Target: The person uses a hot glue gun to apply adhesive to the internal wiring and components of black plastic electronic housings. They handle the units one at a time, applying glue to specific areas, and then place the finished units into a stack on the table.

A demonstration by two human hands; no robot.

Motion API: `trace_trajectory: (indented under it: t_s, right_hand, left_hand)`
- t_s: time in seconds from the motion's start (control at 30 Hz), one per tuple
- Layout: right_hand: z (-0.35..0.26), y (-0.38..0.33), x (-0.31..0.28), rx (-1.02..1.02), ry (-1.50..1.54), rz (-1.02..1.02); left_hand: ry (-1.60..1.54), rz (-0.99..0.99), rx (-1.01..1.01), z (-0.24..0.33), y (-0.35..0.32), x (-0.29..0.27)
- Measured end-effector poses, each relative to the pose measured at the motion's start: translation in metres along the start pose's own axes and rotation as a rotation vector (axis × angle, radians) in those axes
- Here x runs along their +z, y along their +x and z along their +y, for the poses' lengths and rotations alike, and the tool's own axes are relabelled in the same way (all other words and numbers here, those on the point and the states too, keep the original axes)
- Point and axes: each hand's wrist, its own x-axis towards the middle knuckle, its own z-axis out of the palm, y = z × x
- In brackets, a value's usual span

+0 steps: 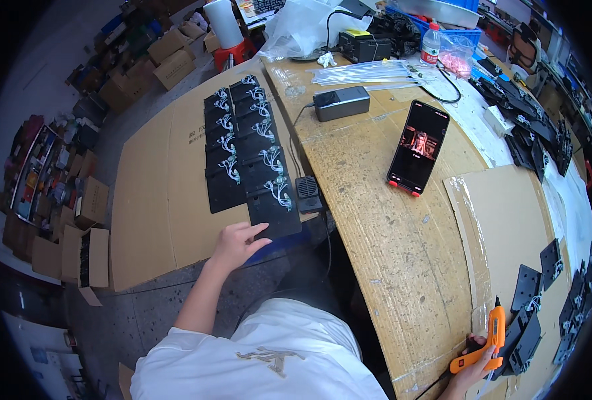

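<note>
My left hand (233, 245) is at the near corner of a flat black panel (276, 219), thumb and forefinger apart with nothing between them. I cannot tell whether a fingertip touches the panel. That panel is the nearest of several lying in two overlapping rows, each bearing a small green circuit board (279, 191) with white wires. At the lower right, my right hand (473, 377) is wrapped round the handle of an orange glue gun (497, 330), its dark nozzle pointing up. Beside it lie more black panels (525, 343) with wires.
Cardboard (153, 193) lies under the rows. A phone (419, 147) stands on the wooden bench (376, 247), with a dark power adapter (343, 103) behind it. Clear strips (366, 73), a bottle (431, 45) and heaped panels (529, 123) lie farther back. Cartons (95, 257) stand left.
</note>
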Motion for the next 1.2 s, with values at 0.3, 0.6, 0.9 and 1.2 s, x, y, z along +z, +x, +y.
trace_trajectory:
  t_s: [0.3,0.6,0.9,1.2]
  right_hand:
    - [-0.01,-0.007,0.008,0.012,0.067,-0.069]
    - [-0.021,-0.01,0.014,0.025,0.076,-0.052]
    - [-0.016,-0.011,0.008,0.011,0.037,-0.07]
    - [-0.029,-0.011,0.02,0.101,0.124,-0.085]
  left_hand:
    - [0.058,0.024,0.081,0.005,0.004,0.004]
    - [0.081,0.046,0.188,0.018,0.014,-0.004]
    - [-1.434,-0.172,0.605,0.203,0.043,-0.031]
    - [-2.708,-0.932,0.512,0.379,-0.041,-0.026]
